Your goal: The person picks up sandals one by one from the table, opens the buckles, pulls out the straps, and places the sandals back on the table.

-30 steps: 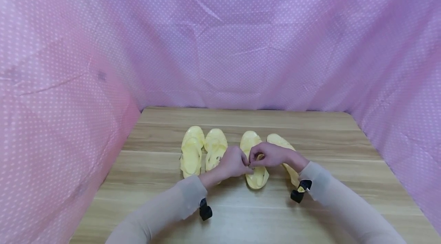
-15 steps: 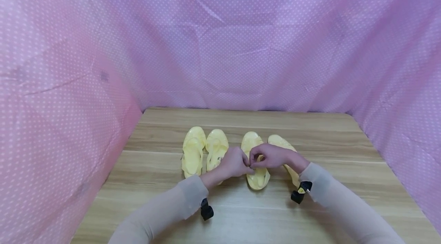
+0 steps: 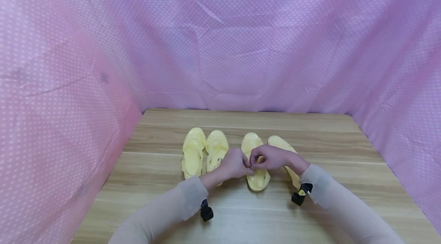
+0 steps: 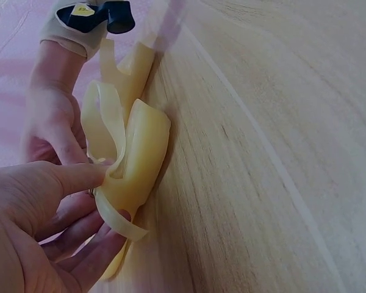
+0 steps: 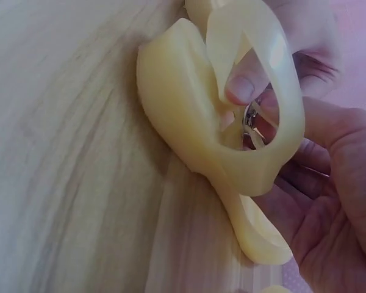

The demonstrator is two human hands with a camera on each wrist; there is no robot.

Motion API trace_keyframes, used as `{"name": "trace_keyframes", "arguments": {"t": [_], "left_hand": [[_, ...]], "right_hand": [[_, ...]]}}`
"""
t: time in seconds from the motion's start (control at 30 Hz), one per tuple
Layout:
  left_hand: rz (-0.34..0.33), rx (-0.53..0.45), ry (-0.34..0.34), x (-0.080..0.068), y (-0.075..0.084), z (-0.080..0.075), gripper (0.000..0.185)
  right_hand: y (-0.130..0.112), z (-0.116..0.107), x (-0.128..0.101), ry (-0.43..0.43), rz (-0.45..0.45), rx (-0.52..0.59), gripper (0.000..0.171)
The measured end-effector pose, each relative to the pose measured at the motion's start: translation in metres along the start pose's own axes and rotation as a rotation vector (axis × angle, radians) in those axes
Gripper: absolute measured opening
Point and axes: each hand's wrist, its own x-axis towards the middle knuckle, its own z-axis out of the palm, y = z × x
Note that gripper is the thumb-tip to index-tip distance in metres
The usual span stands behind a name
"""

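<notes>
In the head view both hands meet over a yellow jelly sandal [image 3: 257,183], toe pointing away, on the wooden table. My left hand [image 3: 235,163] pinches its ankle strap [image 4: 104,116] near the side. A small metal buckle [image 5: 249,119] sits there, between the fingertips of both hands in the right wrist view. My right hand [image 3: 272,156] grips the strap at the buckle from the other side. The strap's free end [image 4: 125,224] curls out past the left fingers. The heel strap stands up as a loop. Fingers partly cover the buckle.
To the right, another yellow sandal [image 3: 280,142] lies slanted, partly under my right wrist. On the left stand two more, an outer sandal [image 3: 193,156] and an inner sandal [image 3: 216,142], side by side. Pink dotted cloth [image 3: 234,45] hangs behind the table [image 3: 248,221].
Both hands stay at the buckle with only tiny finger shifts. The sandals keep their places; the head view has shifted slightly.
</notes>
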Motion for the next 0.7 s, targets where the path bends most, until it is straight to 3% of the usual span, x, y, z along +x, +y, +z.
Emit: {"name": "trace_keyframes", "arguments": {"t": [0.33, 0.7], "left_hand": [[0.0, 0.009, -0.002, 0.0007, -0.0004, -0.0008, 0.025], [0.001, 0.026, -0.002, 0.0029, -0.0023, 0.0028, 0.025]], "right_hand": [[0.006, 0.0004, -0.0021, 0.019, -0.036, 0.011, 0.007], [0.0049, 0.0008, -0.0009, 0.012, 0.011, 0.004, 0.008]]}}
